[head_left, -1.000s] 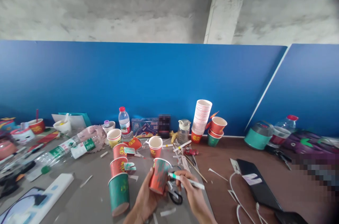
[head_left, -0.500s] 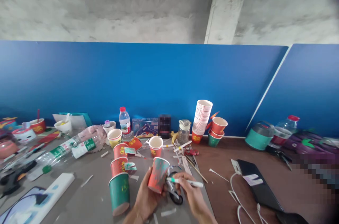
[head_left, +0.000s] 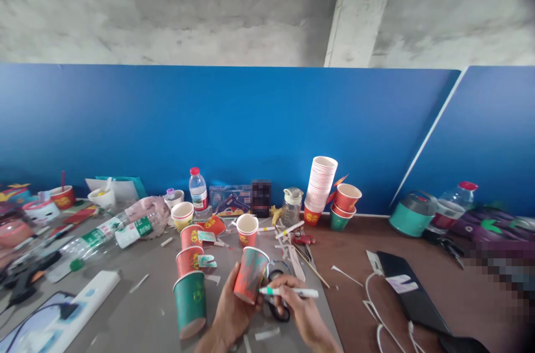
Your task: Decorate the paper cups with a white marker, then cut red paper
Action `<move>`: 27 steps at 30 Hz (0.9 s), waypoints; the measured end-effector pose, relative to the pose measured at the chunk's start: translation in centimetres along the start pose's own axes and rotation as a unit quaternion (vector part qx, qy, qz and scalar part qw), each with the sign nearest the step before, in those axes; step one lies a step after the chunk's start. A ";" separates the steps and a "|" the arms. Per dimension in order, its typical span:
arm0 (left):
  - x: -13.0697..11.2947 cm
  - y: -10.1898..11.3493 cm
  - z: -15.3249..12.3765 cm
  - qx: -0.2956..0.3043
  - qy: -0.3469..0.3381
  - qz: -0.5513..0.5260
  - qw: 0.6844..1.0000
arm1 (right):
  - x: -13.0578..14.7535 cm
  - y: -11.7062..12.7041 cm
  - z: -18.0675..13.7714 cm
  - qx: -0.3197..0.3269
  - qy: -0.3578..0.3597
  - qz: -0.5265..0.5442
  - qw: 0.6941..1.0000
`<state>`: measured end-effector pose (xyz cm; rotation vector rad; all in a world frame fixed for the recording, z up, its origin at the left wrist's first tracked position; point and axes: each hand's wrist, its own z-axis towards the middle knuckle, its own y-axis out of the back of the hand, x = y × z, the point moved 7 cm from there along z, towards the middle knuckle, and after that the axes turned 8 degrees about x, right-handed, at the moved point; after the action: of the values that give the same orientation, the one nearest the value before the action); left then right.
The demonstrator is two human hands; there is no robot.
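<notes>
My left hand is wrapped round a tilted red paper cup with green colouring over part of its side. My right hand pinches a white marker with a green band, its tip touching the lower side of that cup. A green-coloured cup stands just left of my left hand, with two red cups lined up behind it. Black scissors lie under my hands.
A tall stack of white-rimmed cups and a few red and green cups stand at the blue partition. Water bottles, a power strip, paper scraps, a black phone with white cable and a teal container crowd the table.
The marker has dropped lower along the cup and now lies more level. The view has shifted slightly; both hands keep their hold.
</notes>
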<state>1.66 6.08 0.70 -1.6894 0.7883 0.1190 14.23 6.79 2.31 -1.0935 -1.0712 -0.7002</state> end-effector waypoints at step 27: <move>0.9 -0.1 0.1 0.052 0.026 0.044 0.997 | 0.2 -0.1 0.0 0.016 0.013 0.008 1.000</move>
<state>2.47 5.77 0.36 -1.5649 0.8925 0.0935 14.17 6.79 2.51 -1.0612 -1.0471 -0.6811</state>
